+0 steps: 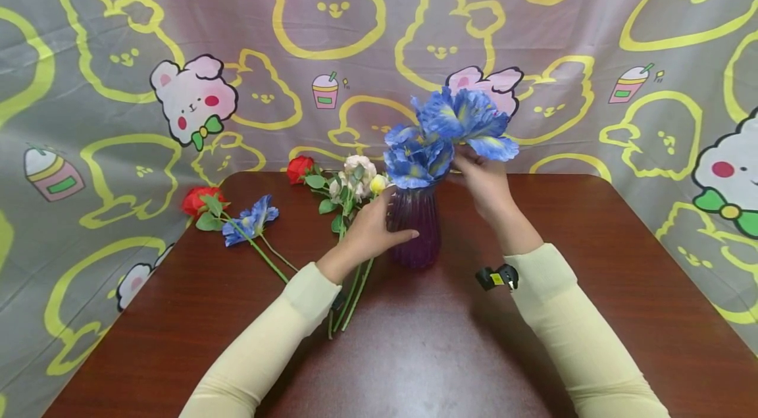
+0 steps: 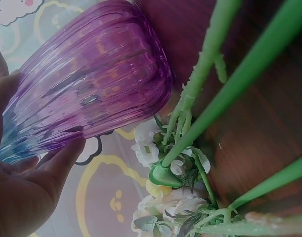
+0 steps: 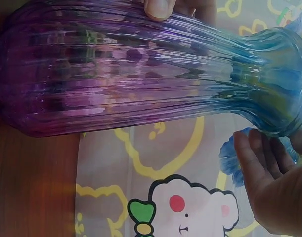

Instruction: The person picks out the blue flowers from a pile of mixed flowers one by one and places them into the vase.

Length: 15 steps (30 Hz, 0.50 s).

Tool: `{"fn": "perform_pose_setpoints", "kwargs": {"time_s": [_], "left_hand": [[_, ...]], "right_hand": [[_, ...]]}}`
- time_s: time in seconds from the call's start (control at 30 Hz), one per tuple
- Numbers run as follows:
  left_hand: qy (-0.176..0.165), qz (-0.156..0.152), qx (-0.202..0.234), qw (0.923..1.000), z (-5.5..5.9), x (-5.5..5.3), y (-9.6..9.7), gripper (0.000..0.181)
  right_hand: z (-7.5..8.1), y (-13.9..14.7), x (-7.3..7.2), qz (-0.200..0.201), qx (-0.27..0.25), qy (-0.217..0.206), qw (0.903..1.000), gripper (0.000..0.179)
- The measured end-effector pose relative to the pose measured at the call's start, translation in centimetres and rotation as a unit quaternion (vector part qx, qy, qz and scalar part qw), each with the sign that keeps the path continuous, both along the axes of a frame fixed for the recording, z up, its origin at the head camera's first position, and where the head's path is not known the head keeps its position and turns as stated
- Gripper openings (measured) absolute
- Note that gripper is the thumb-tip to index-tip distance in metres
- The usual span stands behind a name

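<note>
A ribbed glass vase, purple below and blue at its flared mouth, stands upright on the table. My left hand grips its side, thumb across the front. Two blue flowers show over the mouth; the nearer bloom sits low at the rim. My right hand holds the farther flower just under its head, its fingertips partly hidden by petals. In the right wrist view that hand's fingers are beside the rim, with blue petals behind them.
Left of the vase lie white flowers with a yellow bud, their green stems pointing toward the front. Farther left are a red flower, another red one and a blue flower. A patterned curtain hangs behind the table.
</note>
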<state>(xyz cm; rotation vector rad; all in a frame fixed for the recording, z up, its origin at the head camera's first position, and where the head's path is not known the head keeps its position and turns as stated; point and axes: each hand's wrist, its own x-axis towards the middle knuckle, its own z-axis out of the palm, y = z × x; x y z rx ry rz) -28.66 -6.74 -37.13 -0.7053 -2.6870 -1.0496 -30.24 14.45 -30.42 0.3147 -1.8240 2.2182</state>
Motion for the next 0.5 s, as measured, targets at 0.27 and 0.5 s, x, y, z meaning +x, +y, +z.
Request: {"fn": "perform_pose_setpoints", "kwargs": {"time_s": [0.27, 0.5], "left_hand": [[-0.001, 0.001, 0.000, 1.0000, 0.00, -0.01, -0.01, 0.098], [-0.002, 0.000, 0.001, 1.0000, -0.04, -0.07, 0.02, 0.098]], "right_hand": [[-0.36, 0.36, 0.48, 0.021, 0.005, 0.027, 0.9994, 0.044], [-0.88, 0.56, 0.66, 0.024, -0.013, 0.036, 0.9990, 0.042]]}}
